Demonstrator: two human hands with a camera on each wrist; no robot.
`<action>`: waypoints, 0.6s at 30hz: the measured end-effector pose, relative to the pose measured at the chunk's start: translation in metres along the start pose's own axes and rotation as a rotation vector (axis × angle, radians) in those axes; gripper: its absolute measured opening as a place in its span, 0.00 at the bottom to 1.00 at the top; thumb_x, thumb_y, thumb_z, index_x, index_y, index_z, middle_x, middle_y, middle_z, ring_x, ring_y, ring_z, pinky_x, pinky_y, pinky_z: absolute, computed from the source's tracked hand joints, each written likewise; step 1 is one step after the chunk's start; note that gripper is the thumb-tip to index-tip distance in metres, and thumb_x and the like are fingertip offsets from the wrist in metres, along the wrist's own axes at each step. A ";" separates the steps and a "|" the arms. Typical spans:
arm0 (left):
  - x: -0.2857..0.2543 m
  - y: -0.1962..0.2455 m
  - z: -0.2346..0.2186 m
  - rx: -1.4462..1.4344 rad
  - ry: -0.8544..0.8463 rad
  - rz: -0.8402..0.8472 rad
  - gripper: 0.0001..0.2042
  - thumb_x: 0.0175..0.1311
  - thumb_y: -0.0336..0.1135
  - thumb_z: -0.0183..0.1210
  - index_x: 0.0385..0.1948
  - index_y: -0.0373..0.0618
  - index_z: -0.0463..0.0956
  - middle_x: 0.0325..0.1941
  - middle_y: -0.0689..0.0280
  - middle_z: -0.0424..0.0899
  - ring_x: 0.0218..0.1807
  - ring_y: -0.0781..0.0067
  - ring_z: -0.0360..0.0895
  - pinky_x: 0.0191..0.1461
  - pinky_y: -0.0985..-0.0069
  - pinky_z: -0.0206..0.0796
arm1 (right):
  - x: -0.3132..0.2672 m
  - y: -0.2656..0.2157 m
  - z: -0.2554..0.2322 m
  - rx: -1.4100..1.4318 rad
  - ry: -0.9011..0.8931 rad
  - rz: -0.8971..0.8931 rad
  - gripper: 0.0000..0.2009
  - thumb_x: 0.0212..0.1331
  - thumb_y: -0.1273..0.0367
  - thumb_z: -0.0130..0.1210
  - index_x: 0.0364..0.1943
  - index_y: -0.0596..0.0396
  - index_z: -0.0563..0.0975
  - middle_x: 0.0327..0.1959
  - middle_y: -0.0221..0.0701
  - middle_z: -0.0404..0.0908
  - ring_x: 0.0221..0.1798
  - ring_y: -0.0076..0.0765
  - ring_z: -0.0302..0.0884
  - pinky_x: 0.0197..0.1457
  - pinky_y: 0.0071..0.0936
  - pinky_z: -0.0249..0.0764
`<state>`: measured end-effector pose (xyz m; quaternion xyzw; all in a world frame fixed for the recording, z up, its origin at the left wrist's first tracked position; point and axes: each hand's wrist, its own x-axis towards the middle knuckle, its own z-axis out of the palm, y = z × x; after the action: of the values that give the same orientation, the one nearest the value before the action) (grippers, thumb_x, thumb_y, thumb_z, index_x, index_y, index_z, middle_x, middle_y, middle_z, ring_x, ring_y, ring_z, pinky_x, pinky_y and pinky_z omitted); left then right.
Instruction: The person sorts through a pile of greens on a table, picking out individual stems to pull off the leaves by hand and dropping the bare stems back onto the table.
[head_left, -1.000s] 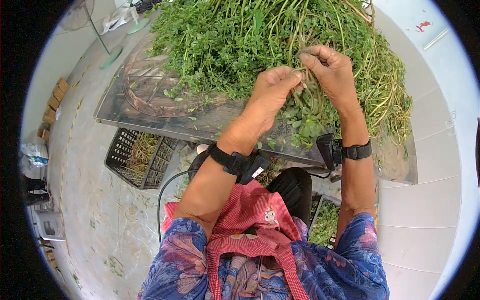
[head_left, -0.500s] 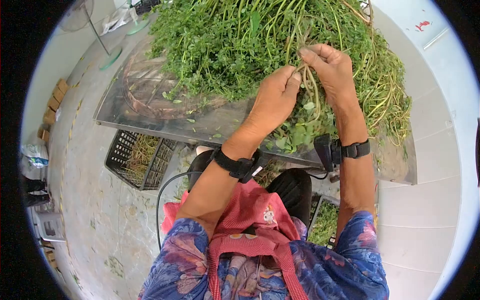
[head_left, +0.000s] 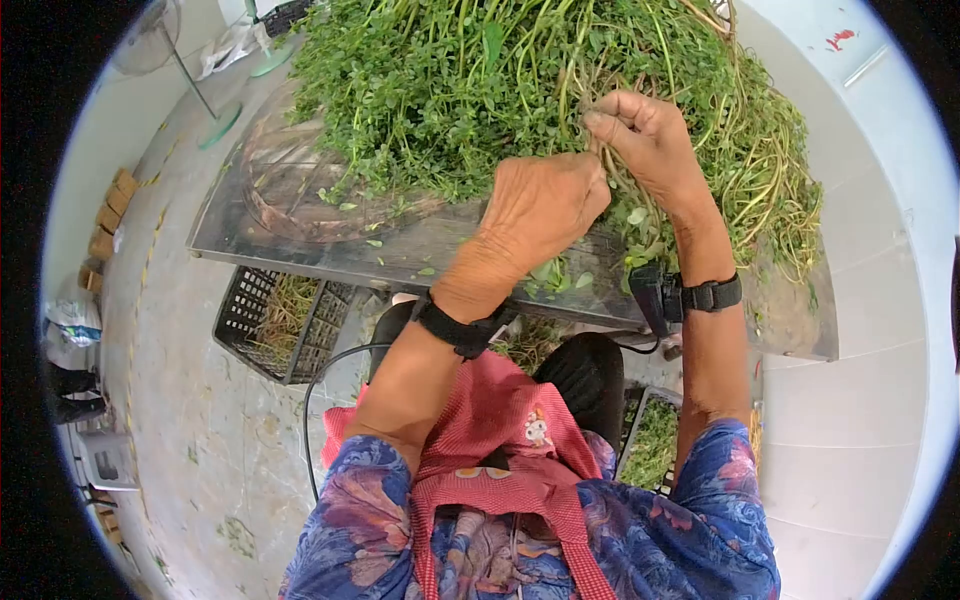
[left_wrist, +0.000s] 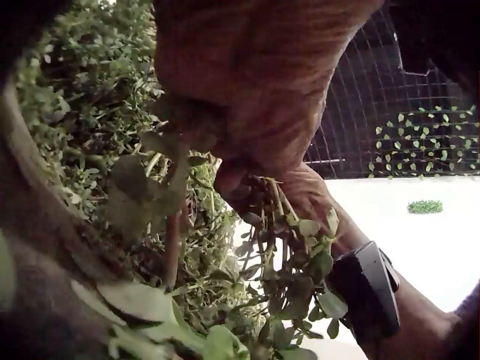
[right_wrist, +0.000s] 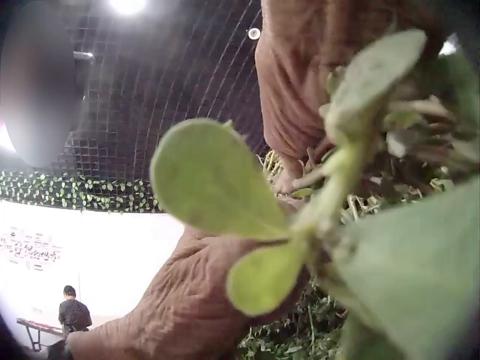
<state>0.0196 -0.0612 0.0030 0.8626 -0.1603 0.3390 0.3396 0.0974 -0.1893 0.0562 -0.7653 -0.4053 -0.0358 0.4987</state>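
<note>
A large heap of purslane [head_left: 420,110], with rounded leaves and long pale stems, covers the back of the dark wooden table [head_left: 290,250]. At its front edge my right hand [head_left: 655,145] pinches a small bunch of purslane stems [head_left: 622,178] between thumb and fingers. Leaves from this bunch hang below the hand, also in the left wrist view, where the leafy sprigs [left_wrist: 289,262] dangle. Close against it on the left, my left hand [head_left: 545,205] grips the stems with its back turned up; its fingertips are mostly hidden. Big blurred leaves [right_wrist: 217,180] fill the right wrist view.
Below the table stand a black crate [head_left: 285,325] of stems and another crate [head_left: 650,440] of greens. Loose leaves [head_left: 560,275] lie along the table edge. A fan stand [head_left: 195,85] is at far left, and a person [right_wrist: 73,309] sits in the background.
My left hand has rolled over so its back faces up, hiding its thumb. The right hand keeps its pinch, nearly in place, while the hanging stems shift between the hands.
</note>
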 end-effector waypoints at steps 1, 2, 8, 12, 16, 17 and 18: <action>0.001 0.000 -0.001 0.046 -0.060 0.016 0.09 0.58 0.34 0.49 0.20 0.42 0.69 0.24 0.53 0.75 0.28 0.49 0.73 0.29 0.59 0.64 | -0.001 -0.001 -0.001 -0.023 -0.019 0.053 0.07 0.54 0.70 0.54 0.28 0.61 0.75 0.20 0.26 0.73 0.26 0.16 0.66 0.29 0.19 0.65; 0.001 -0.001 0.001 0.044 -0.061 0.015 0.09 0.58 0.34 0.49 0.20 0.42 0.69 0.24 0.53 0.75 0.28 0.49 0.73 0.29 0.59 0.64 | -0.005 -0.002 0.001 -0.023 -0.019 0.055 0.07 0.54 0.70 0.54 0.28 0.61 0.75 0.20 0.26 0.73 0.26 0.16 0.66 0.29 0.19 0.65; 0.002 -0.049 0.028 -0.739 0.065 -0.565 0.15 0.64 0.37 0.46 0.19 0.39 0.70 0.16 0.73 0.68 0.15 0.79 0.59 0.18 0.78 0.50 | -0.020 -0.031 0.032 -0.303 0.375 -0.408 0.06 0.52 0.71 0.57 0.27 0.61 0.76 0.21 0.32 0.77 0.24 0.24 0.73 0.31 0.21 0.69; 0.010 -0.031 -0.004 -1.162 -0.016 -0.867 0.10 0.64 0.40 0.48 0.33 0.43 0.72 0.16 0.76 0.65 0.15 0.87 0.52 0.17 0.86 0.43 | -0.006 -0.009 0.022 -0.104 0.421 -0.169 0.07 0.51 0.70 0.59 0.31 0.61 0.79 0.22 0.28 0.79 0.25 0.20 0.72 0.29 0.19 0.68; 0.005 -0.023 0.003 -1.077 0.045 -0.598 0.16 0.59 0.45 0.58 0.38 0.40 0.75 0.25 0.72 0.76 0.18 0.88 0.60 0.20 0.87 0.53 | -0.008 0.003 0.013 0.092 0.436 0.122 0.09 0.52 0.69 0.60 0.30 0.63 0.79 0.23 0.25 0.78 0.25 0.15 0.69 0.27 0.14 0.65; 0.005 -0.021 0.006 -1.078 0.043 -0.599 0.16 0.59 0.45 0.58 0.38 0.40 0.75 0.25 0.72 0.76 0.18 0.88 0.60 0.20 0.87 0.53 | -0.008 0.005 0.013 0.092 0.437 0.123 0.09 0.52 0.69 0.60 0.30 0.63 0.79 0.23 0.25 0.78 0.25 0.15 0.69 0.27 0.14 0.65; 0.004 -0.018 0.010 -1.064 0.031 -0.550 0.15 0.58 0.42 0.59 0.39 0.39 0.75 0.28 0.72 0.77 0.22 0.88 0.64 0.24 0.87 0.57 | -0.007 0.004 0.013 0.178 0.445 0.137 0.09 0.51 0.69 0.61 0.30 0.63 0.79 0.23 0.25 0.78 0.25 0.15 0.69 0.27 0.14 0.65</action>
<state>0.0367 -0.0558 -0.0081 0.5789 -0.0741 0.1245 0.8024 0.0906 -0.1842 0.0439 -0.7173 -0.2343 -0.1339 0.6423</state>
